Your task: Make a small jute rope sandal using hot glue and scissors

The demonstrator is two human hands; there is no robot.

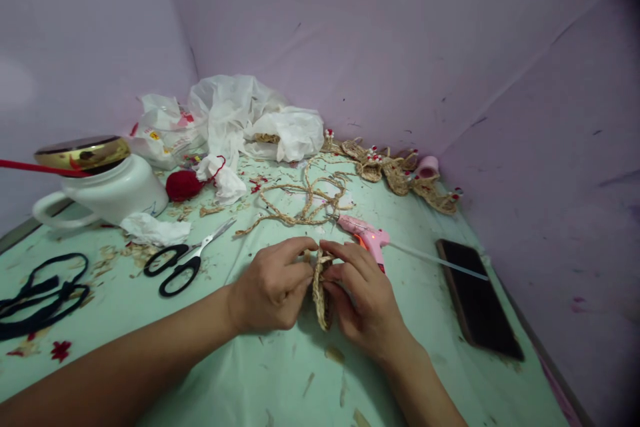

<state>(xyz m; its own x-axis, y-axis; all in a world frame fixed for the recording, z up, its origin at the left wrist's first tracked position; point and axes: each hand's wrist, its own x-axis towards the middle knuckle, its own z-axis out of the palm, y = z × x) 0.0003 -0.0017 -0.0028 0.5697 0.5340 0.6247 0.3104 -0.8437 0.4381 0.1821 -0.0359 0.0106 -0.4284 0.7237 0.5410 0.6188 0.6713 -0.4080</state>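
Note:
Both hands meet over the table's middle and pinch a small woven jute piece [321, 290] held on edge between them. My left hand [273, 287] grips its left side with curled fingers. My right hand [363, 297] presses its fingers on the right side and top. A pink glue gun [367, 237] lies just behind my right hand, with a clear glue stick [440, 260] poking out to the right. Loose braided jute cord [305, 203] is coiled behind the hands.
Black scissors [183, 260] lie left of my hands. A white jar with a gold lid [107, 183], a red yarn ball [183, 185], plastic bags [250, 120] and a black strap [43, 293] are further left. Finished jute pieces [400, 177] line the back wall. A dark phone [477, 300] lies right.

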